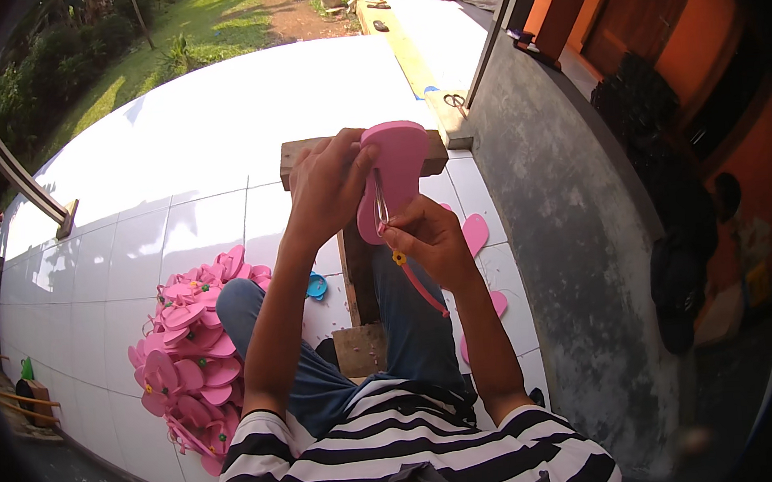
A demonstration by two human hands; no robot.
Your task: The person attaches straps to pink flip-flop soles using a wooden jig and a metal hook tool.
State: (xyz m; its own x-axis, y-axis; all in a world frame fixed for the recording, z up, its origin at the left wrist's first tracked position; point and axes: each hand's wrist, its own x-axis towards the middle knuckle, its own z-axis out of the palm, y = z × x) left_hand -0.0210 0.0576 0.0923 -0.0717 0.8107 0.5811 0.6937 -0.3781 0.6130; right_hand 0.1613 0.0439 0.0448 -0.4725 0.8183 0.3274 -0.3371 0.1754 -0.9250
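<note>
A pink flip-flop sole (401, 150) stands tilted up over a wooden bench, and my left hand (328, 187) is closed around its left edge. In front of the sole's face is a thin metal tool (379, 197) with two long prongs, its upper end by my left fingers. My right hand (429, 242) pinches the end of a pink strap (423, 290) at the tool's lower end. That strap bears a small yellow flower (399, 258) and hangs down over my right thigh. Whether the strap end is hooked in the tool cannot be made out.
A heap of pink flip-flops (198, 344) lies on the white tiles to my left. Loose pink soles (475, 233) lie at my right. The wooden bench (300, 162) stands between my legs, near a blue round object (317, 286). Scissors (454, 102) rest by the grey wall (561, 184).
</note>
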